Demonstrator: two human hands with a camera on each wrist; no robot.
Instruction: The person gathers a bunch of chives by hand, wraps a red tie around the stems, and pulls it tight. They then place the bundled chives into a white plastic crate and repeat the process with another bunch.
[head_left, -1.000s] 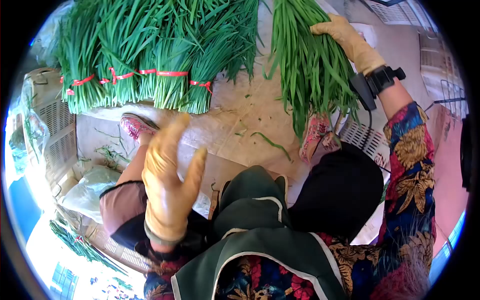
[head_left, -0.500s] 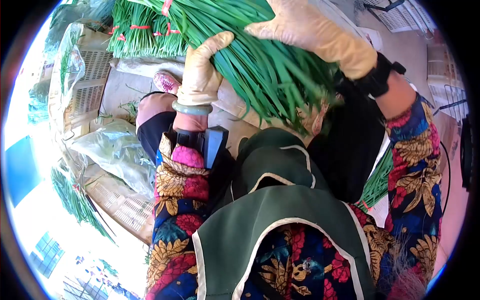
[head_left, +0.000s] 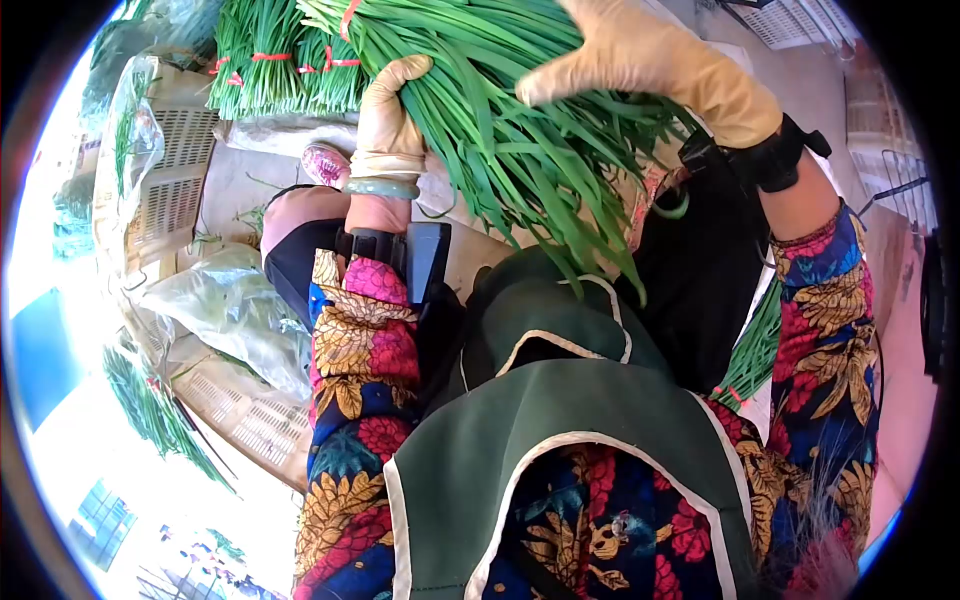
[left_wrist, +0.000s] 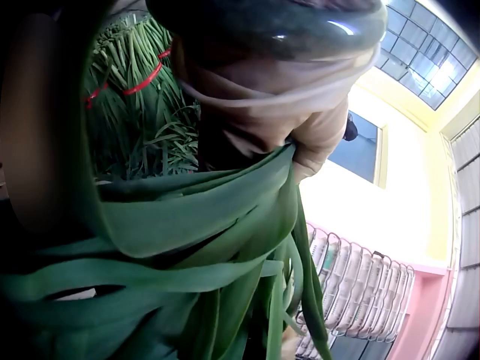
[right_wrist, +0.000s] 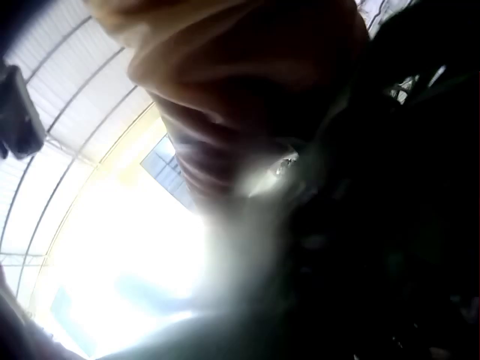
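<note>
A large bunch of garlic chives (head_left: 520, 140) is held up across the front, its leaf ends hanging over the lap and a red tie (head_left: 348, 18) near its pale end. My gloved left hand (head_left: 390, 120) grips its near side, thumb laid over the leaves. In the left wrist view, long flat leaves (left_wrist: 202, 217) drape beneath that gloved hand (left_wrist: 262, 112). Above the bunch my gloved right hand (head_left: 655, 75) is spread, thumb stretched wide over the leaves, other fingertips cut off by the upper edge. The right wrist view is dark and blurred around the glove (right_wrist: 225, 75).
Tied chive bunches (head_left: 275, 60) stand at the back left. A slotted plastic crate (head_left: 185, 150) and a clear plastic bag (head_left: 235, 300) lie on the left. More chives (head_left: 755, 345) lie beside the right leg, with a wire rack (head_left: 905, 200) at far right.
The left hand has come up from beside the knee and taken hold of the bunch. The bunch has swung from hanging down to lying slantwise, and the right hand's thumb has spread away from it.
</note>
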